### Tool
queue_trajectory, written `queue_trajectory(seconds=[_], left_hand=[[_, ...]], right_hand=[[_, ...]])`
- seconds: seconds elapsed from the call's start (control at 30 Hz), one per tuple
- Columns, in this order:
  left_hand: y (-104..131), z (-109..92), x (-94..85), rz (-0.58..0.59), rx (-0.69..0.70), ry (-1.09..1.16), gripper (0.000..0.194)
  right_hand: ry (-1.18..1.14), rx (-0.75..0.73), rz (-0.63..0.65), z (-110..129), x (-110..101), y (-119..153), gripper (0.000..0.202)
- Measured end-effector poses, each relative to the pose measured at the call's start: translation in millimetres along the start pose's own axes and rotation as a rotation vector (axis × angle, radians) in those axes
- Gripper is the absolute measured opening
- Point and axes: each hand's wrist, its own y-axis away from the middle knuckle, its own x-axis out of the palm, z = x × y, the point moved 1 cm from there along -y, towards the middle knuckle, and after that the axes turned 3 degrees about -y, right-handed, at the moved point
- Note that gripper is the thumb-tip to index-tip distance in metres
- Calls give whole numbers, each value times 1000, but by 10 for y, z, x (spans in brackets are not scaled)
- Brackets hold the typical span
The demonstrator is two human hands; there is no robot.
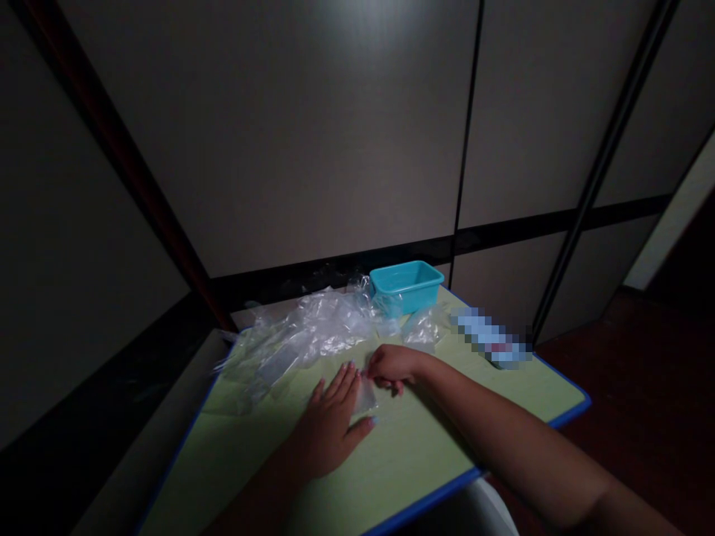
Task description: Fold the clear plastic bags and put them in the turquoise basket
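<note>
My left hand lies flat on the table with its fingers stretched out, touching a small clear plastic bag. Beside its fingertips, my right hand pinches the upper edge of that same bag, its fingers curled. A heap of crumpled clear plastic bags spreads over the table beyond both hands. Another clear piece of plastic lies between my right hand and a turquoise basket.
The light green table has a blue edge. A blurred-out light blue object lies toward its right side. Behind the table stand large cabinet panels. A white rounded thing shows below the front edge.
</note>
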Motion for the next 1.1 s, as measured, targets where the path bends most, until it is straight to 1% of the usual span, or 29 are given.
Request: queue_trajectory(seconds=[0.07,0.13,0.3,0.53,0.8,0.9,0.97,1.1], left_hand=[[-2,6,16,-9,1,-4,67],[-6,13,35,-20,4,-6,68],[-9,17,46,-30,2,-5,71],[-5,1,27,-42,-3,-4,72],[-4,-8,32,-31,-12,-4,73],[-6,-7,35,-38,-18,4,73],[-7,-7,35,-37,-19,8,72],[-8,-6,49,-40,-16,11,72]], right_hand=[[2,6,39,2,-7,10,20],[-2,10,50,-2,-6,5,20],[-60,-40,-38,-37,33,-50,16],[3,-90,-120,-57,64,-66,16],[23,-125,-132,-68,86,-90,15],[43,-100,-151,-34,86,-47,17],[64,-67,-121,-8,83,-12,20],[74,-2,22,19,75,44,26]])
